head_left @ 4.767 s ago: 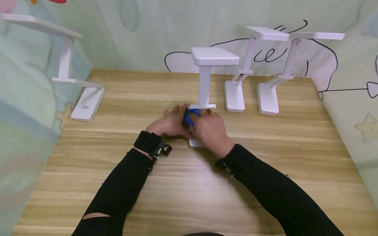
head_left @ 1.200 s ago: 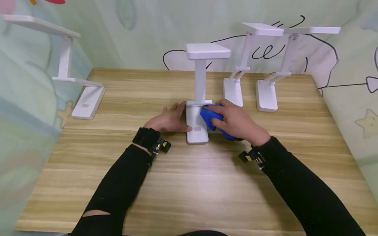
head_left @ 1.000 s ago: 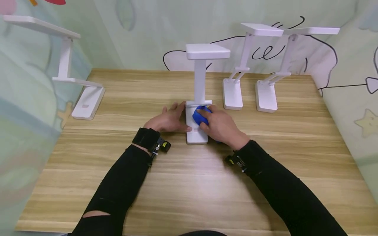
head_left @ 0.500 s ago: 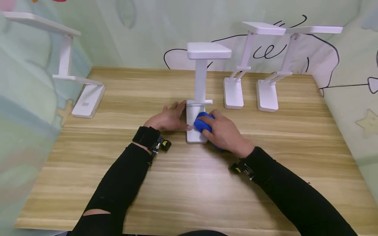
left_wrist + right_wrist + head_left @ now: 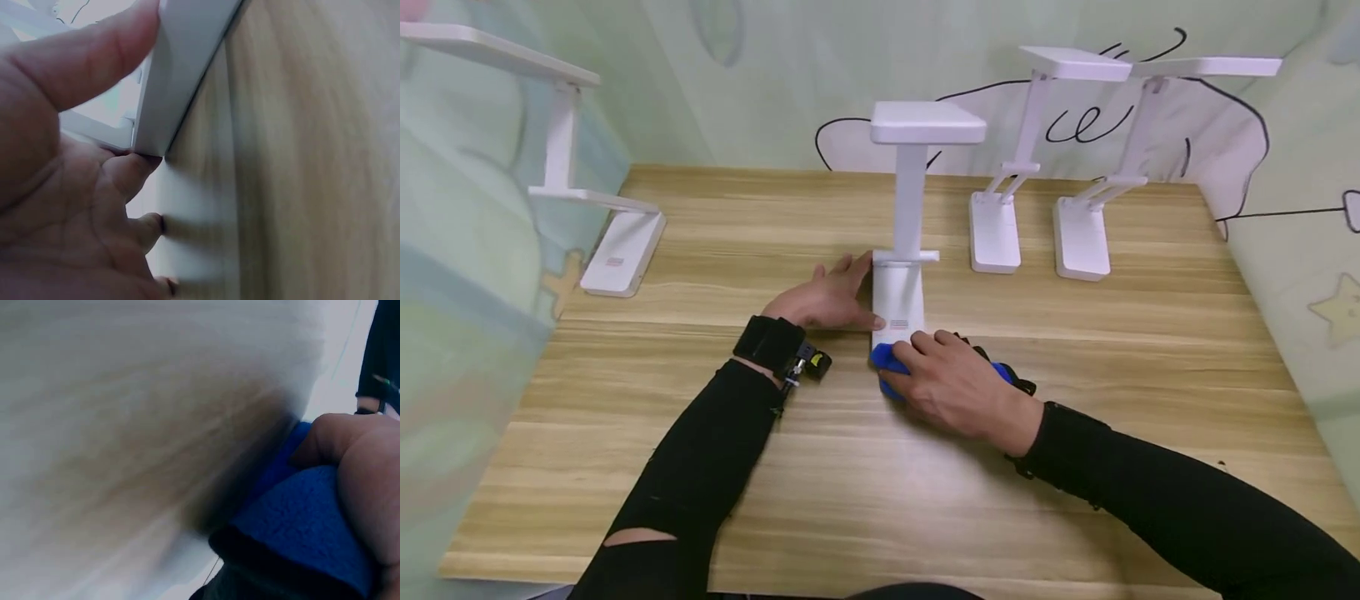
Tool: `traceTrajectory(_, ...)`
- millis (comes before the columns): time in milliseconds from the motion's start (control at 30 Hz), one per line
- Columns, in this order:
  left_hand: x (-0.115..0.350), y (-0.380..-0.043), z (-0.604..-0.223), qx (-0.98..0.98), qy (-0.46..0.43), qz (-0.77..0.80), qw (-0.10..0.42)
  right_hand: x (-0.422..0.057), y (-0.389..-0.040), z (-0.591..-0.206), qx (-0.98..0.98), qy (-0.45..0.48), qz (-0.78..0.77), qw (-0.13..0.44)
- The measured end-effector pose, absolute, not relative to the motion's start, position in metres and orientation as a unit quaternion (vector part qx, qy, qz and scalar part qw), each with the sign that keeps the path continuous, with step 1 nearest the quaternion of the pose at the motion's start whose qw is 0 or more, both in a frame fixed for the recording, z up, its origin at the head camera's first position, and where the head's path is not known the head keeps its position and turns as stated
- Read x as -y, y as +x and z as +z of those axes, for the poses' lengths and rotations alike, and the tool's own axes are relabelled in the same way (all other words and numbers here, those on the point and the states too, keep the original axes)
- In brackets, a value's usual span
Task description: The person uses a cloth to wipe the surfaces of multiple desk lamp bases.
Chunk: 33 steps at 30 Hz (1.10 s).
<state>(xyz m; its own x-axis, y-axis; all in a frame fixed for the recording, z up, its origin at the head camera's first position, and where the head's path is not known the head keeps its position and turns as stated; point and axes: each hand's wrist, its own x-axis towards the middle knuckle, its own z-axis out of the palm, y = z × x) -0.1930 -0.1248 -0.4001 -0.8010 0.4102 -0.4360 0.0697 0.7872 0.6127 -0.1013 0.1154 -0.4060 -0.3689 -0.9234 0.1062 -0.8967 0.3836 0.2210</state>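
The left hand (image 5: 826,300), fingers spread apart, touches the 9 o'clock side of a white desk lamp (image 5: 910,204) on a wooden tabletop (image 5: 827,492). The right hand (image 5: 958,387) clamps its fingers on a blue cloth (image 5: 309,512) at the lamp's 6 o'clock end. Similar lamps (image 5: 995,235) stand towards 2 o'clock.

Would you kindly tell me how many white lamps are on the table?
4: the far-left lamp; the middle lamp, touched by the left hand; and two side by side at the back right, the third lamp and the fourth lamp. None appears hidden.
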Motion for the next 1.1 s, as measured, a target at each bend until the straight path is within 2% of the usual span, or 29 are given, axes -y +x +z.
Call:
traceTrajectory(267, 0.128, -0.191, -0.394, -0.899, 0.119, 0.305, 0.291, -0.146, -0.107, -0.401, 0.832, 0.545, -0.067, 0.080)
traceTrajectory(467, 0.126, -0.189, -0.398, -0.894, 0.114, 0.318, 0.294, -0.174, -0.129, -0.389, 0.889, 0.450, 0.016, 0.080)
traceTrajectory(600, 0.126, -0.190, -0.400, -0.896, 0.118, 0.308, 0.297, -0.158, -0.149, -0.381, 0.923, 0.348, 0.157, 0.043)
traceTrajectory(733, 0.127, -0.193, -0.403, -0.895, 0.129, 0.302, 0.301, -0.131, -0.163, -0.393, 0.935, 0.289, 0.205, 0.006)
traceTrajectory(900, 0.128, -0.193, -0.402, -0.892, 0.124, 0.307, 0.308, -0.126, -0.151, -0.401, 0.917, 0.345, 0.199, -0.004)
traceTrajectory(1033, 0.130, -0.193, -0.401, -0.892, 0.127, 0.303, 0.309, -0.137, -0.135, -0.393, 0.875, 0.443, 0.187, -0.055)
traceTrajectory(1100, 0.130, -0.194, -0.402, -0.892, 0.131, 0.302, 0.308, -0.141, -0.133, -0.387, 0.862, 0.462, 0.193, -0.082)
